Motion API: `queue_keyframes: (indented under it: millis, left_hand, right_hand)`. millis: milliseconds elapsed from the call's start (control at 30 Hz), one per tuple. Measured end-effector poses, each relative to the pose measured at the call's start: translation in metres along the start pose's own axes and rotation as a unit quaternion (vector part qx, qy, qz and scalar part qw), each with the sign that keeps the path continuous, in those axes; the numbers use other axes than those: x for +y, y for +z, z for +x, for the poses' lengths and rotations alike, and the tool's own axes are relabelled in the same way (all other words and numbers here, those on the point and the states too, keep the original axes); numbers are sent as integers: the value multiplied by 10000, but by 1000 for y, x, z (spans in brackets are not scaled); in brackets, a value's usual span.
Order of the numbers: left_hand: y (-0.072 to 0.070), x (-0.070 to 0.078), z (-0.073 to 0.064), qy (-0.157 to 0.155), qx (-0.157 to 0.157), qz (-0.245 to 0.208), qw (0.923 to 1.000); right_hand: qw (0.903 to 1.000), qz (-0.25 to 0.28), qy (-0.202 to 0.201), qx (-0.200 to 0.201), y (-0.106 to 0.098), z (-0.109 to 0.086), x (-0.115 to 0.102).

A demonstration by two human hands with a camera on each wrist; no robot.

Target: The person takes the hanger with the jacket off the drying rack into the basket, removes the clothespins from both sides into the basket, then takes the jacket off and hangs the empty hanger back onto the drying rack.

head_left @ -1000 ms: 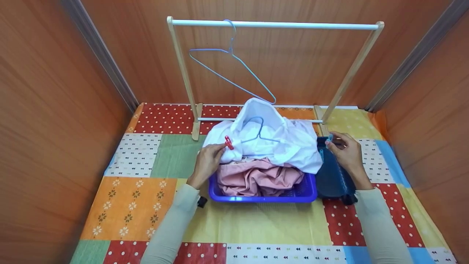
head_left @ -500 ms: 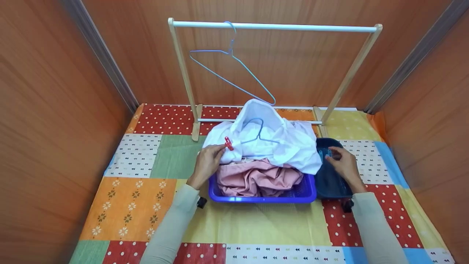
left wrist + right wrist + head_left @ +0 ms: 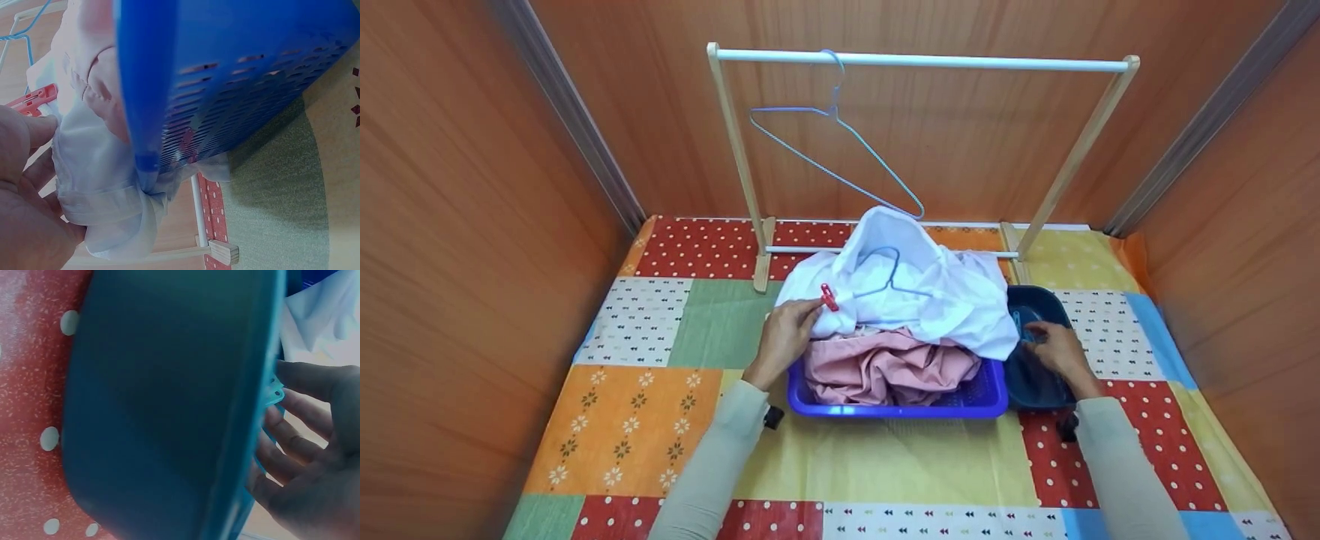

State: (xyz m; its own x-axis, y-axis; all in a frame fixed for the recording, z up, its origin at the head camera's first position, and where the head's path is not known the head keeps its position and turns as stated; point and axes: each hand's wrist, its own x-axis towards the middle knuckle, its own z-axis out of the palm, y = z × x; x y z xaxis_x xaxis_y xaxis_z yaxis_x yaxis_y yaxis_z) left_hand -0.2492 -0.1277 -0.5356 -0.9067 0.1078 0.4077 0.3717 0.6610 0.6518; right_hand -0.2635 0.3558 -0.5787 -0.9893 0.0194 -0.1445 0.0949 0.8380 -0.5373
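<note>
My left hand [image 3: 789, 330] pinches a red clothespin [image 3: 828, 297] at the left shoulder of a white garment [image 3: 960, 315]. In the left wrist view, the red clothespin [image 3: 35, 100] stands above my thumb, against the white cloth. A blue wire hanger [image 3: 891, 283] lies on the garment, its hook upward. My right hand [image 3: 1061, 349] is down inside a dark teal tub [image 3: 1039, 397]. Its thumb and forefinger pinch the end of a light blue clothespin [image 3: 274, 392]; the tub's wall hides the rest. Another light blue clothespin [image 3: 1016, 319] is in the tub.
The white garment lies over pink cloth [image 3: 892, 367] in a purple-blue basket [image 3: 900, 411]. Behind stands a wooden rack with a white rail [image 3: 997, 61], where another wire hanger [image 3: 877, 157] hangs. Wood-grain panels enclose three sides. A patchwork cloth [image 3: 922, 461] covers the surface.
My right hand has moved down and slightly toward me into the tub with the light blue clothespin. My left hand stays at the red clothespin.
</note>
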Motion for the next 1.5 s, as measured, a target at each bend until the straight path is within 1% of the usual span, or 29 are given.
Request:
queue_keyframes:
  millis: [100, 200, 300, 433, 567, 700, 900, 1067, 1133, 1300, 1400, 1500]
  left_hand:
    - [0, 0, 0, 26, -13, 15, 10000]
    - [0, 0, 1, 69, -5, 37, 10000]
    - [1, 0, 0, 107, 23, 19, 9999]
    - [0, 0, 0, 80, 34, -23, 10000]
    - [-1, 0, 0, 33, 41, -22, 10000]
    - [-1, 0, 0, 86, 85, -24, 9999]
    - [0, 0, 0, 37, 63, -81, 9999]
    - [0, -1, 0, 43, 57, -30, 10000]
    - [0, -1, 0, 36, 61, -13, 10000]
    - [0, -1, 1, 21, 88, -2, 10000]
    - [0, -1, 1, 32, 101, -4, 9999]
    - [0, -1, 1, 29, 99, -33, 9999]
  right_hand:
    - [9998, -25, 173, -128, 1, 0, 2]
    - [9997, -52, 197, -121, 1, -2, 3]
    - [9999, -95, 35, 138, -3, -5, 0]
    - [9982, -50, -228, 560, -10, -9, -13]
    - [9957, 268, -491, 739, -19, -13, -31]
    - [9913, 446, -803, 940, -25, -19, -50]
    - [9807, 477, -1306, 1372, -30, -29, -80]
    - [9722, 641, -1613, 1573, -34, -35, -102]
    - [9669, 664, -1797, 1683, -35, -38, -111]
    - [9492, 575, -2356, 2004, -37, -45, -136]
    - [9416, 560, -2628, 2030, -38, -50, -150]
    - [9374, 578, -2830, 1942, -38, -54, -164]
